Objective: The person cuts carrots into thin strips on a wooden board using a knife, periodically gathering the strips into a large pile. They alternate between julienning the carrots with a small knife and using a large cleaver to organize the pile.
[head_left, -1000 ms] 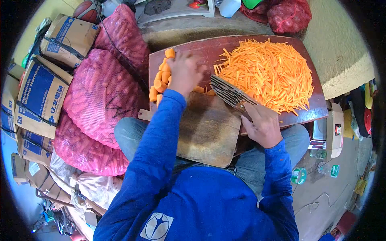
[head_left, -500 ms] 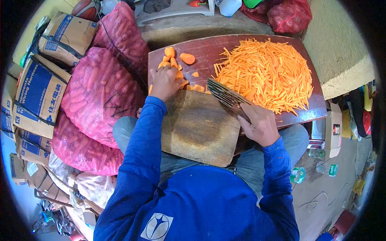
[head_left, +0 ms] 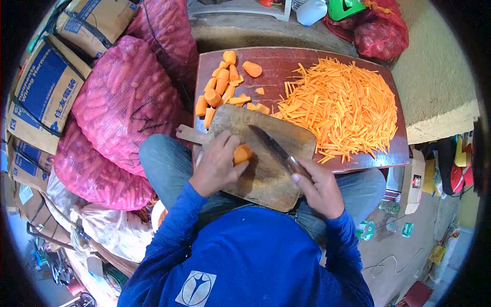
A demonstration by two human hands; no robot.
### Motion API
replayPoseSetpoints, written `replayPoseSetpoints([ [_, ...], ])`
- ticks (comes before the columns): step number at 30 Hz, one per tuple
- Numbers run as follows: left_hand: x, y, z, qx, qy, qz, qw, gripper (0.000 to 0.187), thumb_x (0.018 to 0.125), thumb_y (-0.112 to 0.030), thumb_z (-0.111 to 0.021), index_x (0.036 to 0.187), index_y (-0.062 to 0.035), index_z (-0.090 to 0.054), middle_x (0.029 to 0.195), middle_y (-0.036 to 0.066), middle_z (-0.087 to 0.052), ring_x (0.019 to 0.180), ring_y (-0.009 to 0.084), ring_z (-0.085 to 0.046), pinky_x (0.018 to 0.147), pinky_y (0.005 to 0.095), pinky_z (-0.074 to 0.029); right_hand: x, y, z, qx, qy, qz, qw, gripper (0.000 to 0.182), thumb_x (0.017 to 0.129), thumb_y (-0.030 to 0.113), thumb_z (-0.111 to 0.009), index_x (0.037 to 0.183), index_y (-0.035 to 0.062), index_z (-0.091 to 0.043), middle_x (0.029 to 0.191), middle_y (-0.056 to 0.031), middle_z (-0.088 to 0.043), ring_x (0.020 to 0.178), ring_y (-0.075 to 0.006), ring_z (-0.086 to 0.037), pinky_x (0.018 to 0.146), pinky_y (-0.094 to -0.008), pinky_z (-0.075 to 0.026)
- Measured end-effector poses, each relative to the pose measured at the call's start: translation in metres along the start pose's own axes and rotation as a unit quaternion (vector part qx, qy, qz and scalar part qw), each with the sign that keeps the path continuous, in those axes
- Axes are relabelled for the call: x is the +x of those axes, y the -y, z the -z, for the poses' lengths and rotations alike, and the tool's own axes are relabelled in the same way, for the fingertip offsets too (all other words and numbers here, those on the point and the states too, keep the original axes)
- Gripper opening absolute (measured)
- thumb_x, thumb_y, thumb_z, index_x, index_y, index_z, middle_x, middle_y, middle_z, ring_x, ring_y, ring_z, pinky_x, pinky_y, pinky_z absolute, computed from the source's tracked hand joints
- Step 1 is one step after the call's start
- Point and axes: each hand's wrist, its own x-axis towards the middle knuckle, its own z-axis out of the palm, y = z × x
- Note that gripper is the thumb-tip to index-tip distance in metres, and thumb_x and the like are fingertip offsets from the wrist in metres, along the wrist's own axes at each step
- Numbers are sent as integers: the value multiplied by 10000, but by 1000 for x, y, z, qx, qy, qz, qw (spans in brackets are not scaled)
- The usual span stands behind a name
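Note:
A wooden cutting board (head_left: 255,176) with a short handle lies across my lap and the front of the dark red table. Over its left part, my left hand (head_left: 219,159) is closed around a piece of carrot (head_left: 242,153), whose orange cut end faces right. My right hand (head_left: 318,188) grips the handle of a knife (head_left: 271,144); the dark blade slants up and left above the board. Peeled carrot pieces (head_left: 222,86) are gathered at the table's left side. A large heap of carrot sticks (head_left: 342,110) covers its right side.
The red table (head_left: 279,64) stands before my knees. Pink mesh sacks of carrots (head_left: 128,102) and tied cardboard boxes (head_left: 46,92) are stacked on the left. A red mesh sack (head_left: 381,38) sits at back right by a wall. Plastic bottles (head_left: 365,230) lie on the floor at right.
My left hand has come back from the carrot pieces to the board with one piece in it. The knife has turned and moved down over the board. The board has shifted and rotated slightly.

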Motion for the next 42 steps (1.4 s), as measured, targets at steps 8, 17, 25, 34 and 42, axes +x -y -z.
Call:
replayPoseSetpoints([
  [8, -13, 3, -17, -70, -38, -41, 996, 551, 763, -115, -915, 1218, -27, -618, 1162, 192, -634, 1086, 432, -631, 898, 486, -535, -15, 22, -24, 19, 78, -128, 988, 411, 1023, 132, -684, 1392, -28, -602, 1033, -273, -712, 954, -417, -748, 828, -428, -577],
  [17, -28, 1, -20, -52, -92, -76, 991, 365, 818, -89, -853, 1108, -21, -643, 1113, 172, -599, 935, 374, -635, 786, 463, -527, -18, 54, -34, -46, 82, -64, 994, 538, 1013, 165, -696, 1483, -26, -515, 1267, -313, -687, 1165, -484, -691, 954, -479, -580],
  [25, -30, 6, -27, -42, -106, -111, 987, 348, 837, -36, -817, 1136, 2, -642, 1091, 180, -597, 871, 355, -618, 744, 456, -505, -26, 76, -20, -89, 143, -104, 980, 560, 1058, 197, -624, 1543, -2, -428, 1270, -316, -679, 1155, -500, -678, 937, -527, -578],
  [34, -40, 11, -25, -68, -43, -87, 993, 555, 737, 13, -802, 1276, 39, -673, 1237, 250, -652, 1049, 432, -682, 878, 479, -577, -15, 89, -26, -116, 186, -148, 964, 486, 1073, 194, -593, 1495, 33, -413, 1199, -316, -689, 1074, -518, -688, 861, -573, -577],
  [42, -36, 5, -25, -82, -80, -107, 988, 595, 687, 23, -776, 1263, 64, -633, 1217, 248, -588, 1041, 429, -646, 903, 468, -550, 9, 49, -58, -147, 157, -105, 971, 431, 1035, 144, -620, 1425, 24, -484, 1035, -310, -700, 959, -541, -686, 775, -580, -554],
])
